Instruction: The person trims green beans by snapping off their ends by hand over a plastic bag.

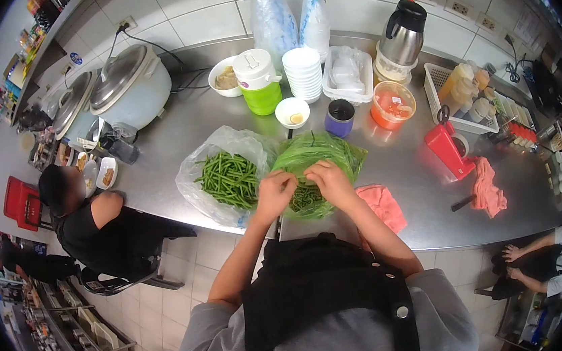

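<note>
My left hand (278, 192) and my right hand (329, 179) are close together above a green plastic bag (332, 149). The fingers of both are bent and pinched, and whatever sits between the fingertips is too small to make out. Inside the green bag, below my hands, lie small green and brownish bean trimmings (305, 197). To the left, a clear plastic bag (191, 158) stands open around a heap of cut green beans (228, 179). My left hand is beside this bag's right edge.
A small white bowl (286, 115), purple cup (340, 124) and green-and-white jug (260, 91) stand behind the bags. Pink cloths (382, 205), a red container (446, 151) and a tub of orange liquid (391, 107) are on the right. A person (95, 217) sits at the counter's left.
</note>
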Demonstrator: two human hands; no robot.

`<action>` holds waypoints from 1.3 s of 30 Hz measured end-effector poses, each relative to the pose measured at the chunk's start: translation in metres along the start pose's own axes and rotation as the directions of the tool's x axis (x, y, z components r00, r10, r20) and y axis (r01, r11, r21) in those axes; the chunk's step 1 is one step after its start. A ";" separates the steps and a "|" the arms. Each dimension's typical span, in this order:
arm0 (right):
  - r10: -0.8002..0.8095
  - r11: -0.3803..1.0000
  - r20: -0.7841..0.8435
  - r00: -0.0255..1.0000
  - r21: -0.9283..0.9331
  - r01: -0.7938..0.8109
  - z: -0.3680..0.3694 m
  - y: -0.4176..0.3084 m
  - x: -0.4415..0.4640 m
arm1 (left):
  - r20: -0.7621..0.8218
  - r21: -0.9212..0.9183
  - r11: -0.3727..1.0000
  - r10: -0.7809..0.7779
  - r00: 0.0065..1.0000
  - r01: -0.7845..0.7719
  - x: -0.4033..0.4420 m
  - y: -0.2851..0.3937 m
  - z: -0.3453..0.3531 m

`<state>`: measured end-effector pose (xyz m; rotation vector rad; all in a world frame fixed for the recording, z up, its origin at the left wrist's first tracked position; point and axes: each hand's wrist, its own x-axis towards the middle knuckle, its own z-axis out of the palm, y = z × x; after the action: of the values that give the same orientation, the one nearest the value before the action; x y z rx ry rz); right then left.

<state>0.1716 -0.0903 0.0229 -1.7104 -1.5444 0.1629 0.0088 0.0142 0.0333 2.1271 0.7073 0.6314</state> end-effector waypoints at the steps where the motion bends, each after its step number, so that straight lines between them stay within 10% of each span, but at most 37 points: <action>1: 0.082 0.988 0.005 0.997 0.132 -0.082 -0.003 -0.005 0.001 | -0.001 -0.001 1.000 -0.001 1.000 0.001 -0.001 -0.001 0.004; 3: 0.163 0.952 0.020 0.986 0.260 -0.162 -0.003 -0.008 0.004 | 0.102 -0.753 0.586 -0.345 0.933 0.299 -0.004 -0.009 0.016; 4: 0.188 0.929 0.032 0.982 0.319 -0.188 -0.002 -0.007 0.004 | 0.104 -0.753 0.585 -0.345 0.933 0.301 -0.007 -0.019 0.021; 6: 0.212 0.903 0.041 0.976 0.374 -0.212 -0.002 -0.006 0.004 | 0.228 -0.961 0.082 -0.298 0.927 0.263 -0.009 -0.042 0.031; 10: 0.346 0.706 0.195 0.918 0.590 -0.392 -0.006 -0.009 0.006 | 0.228 -0.972 0.024 -0.108 0.968 0.232 -0.006 -0.054 0.026; 12: 0.389 0.598 0.157 0.908 0.707 -0.378 -0.007 -0.008 0.007 | 0.092 -0.676 0.694 -0.254 0.963 0.247 -0.007 -0.024 0.019; 21: 0.444 0.580 -0.032 0.895 0.772 -0.260 -0.014 0.001 0.015 | 0.394 -0.660 0.635 -0.162 0.905 0.402 -0.015 -0.016 0.029; 27: 0.398 0.709 -0.003 0.917 0.636 -0.305 -0.018 -0.024 0.009 | 0.162 -0.318 0.941 -0.069 0.984 0.118 -0.018 -0.014 0.029; 32: -0.140 0.980 -0.107 0.984 0.130 0.154 0.005 -0.052 -0.008 | 0.163 -0.009 0.996 -0.086 0.983 0.088 -0.024 -0.014 0.035; 34: -0.218 0.944 -0.103 0.970 0.230 0.237 0.003 -0.073 -0.002 | 0.181 0.130 0.976 -0.197 0.964 0.176 -0.031 -0.023 0.041; 39: -0.386 0.774 -0.050 0.921 0.526 0.353 0.012 -0.123 0.036 | -0.151 -0.060 0.991 0.109 0.982 -0.120 -0.042 -0.039 0.068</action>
<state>0.0774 -0.0622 0.1063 -0.9553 -1.6583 0.3981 0.0112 -0.0285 -0.0444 2.0837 0.6362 0.8709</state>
